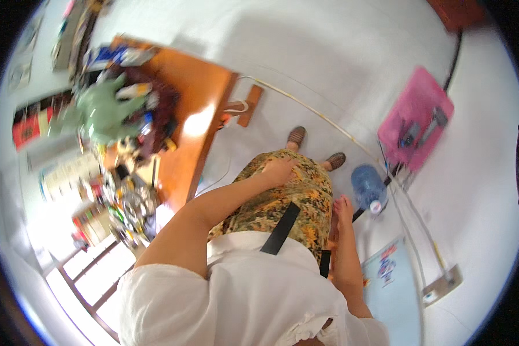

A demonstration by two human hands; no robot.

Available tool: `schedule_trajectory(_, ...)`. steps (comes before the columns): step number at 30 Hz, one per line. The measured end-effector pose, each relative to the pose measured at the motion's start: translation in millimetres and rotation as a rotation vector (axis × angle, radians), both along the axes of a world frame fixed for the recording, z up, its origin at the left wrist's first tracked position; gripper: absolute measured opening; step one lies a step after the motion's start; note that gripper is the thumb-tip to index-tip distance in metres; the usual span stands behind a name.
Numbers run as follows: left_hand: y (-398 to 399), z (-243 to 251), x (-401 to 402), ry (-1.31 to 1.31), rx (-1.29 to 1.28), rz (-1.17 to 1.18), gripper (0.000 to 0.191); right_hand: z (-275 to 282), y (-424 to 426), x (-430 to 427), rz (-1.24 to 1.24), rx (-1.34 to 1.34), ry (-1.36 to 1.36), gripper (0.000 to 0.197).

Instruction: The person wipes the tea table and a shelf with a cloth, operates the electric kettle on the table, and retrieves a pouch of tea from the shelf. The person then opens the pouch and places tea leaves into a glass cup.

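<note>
My left hand [281,171] lies against the front of a floral patterned skirt or loose shorts [300,190], with nothing seen in it. At my right side, my right hand [343,209] hangs with its fingers apart, holding nothing. Closest to it is a large blue plastic water bottle [366,185] with a white cap. Beyond the garment's hem, two brown slip-on shoes [297,136] show on the pale floor. A black strap [281,229] hangs over my white top [259,285].
On the left, an orange-brown wooden table [184,82] bears a green plush-like object [108,108] and blurred clutter. A white cable [311,106] crosses the floor to an outlet block [443,285]. At right lie a pink plastic stool or lid [408,104] with dark tools on it, and a light-blue panel [393,298].
</note>
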State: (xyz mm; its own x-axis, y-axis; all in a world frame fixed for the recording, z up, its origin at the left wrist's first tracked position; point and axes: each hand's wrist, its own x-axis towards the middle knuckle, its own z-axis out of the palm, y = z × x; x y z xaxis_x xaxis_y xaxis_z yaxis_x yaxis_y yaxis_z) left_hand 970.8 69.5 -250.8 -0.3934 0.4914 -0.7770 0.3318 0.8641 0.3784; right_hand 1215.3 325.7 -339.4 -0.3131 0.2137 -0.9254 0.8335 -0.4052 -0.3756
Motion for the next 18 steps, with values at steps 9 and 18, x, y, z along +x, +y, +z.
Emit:
schedule_trajectory(9, -88.4, 94.2, 76.0, 0.335, 0.244, 0.691, 0.047, 53.1, 29.1, -142.1, 0.630, 0.028, 0.259, 0.039)
schedule_trajectory(18, -170.8, 132.7, 181.1, 0.563, 0.195, 1.464, 0.047, 132.8, -34.9, -302.0, 1.125, 0.078, 0.395, 0.036)
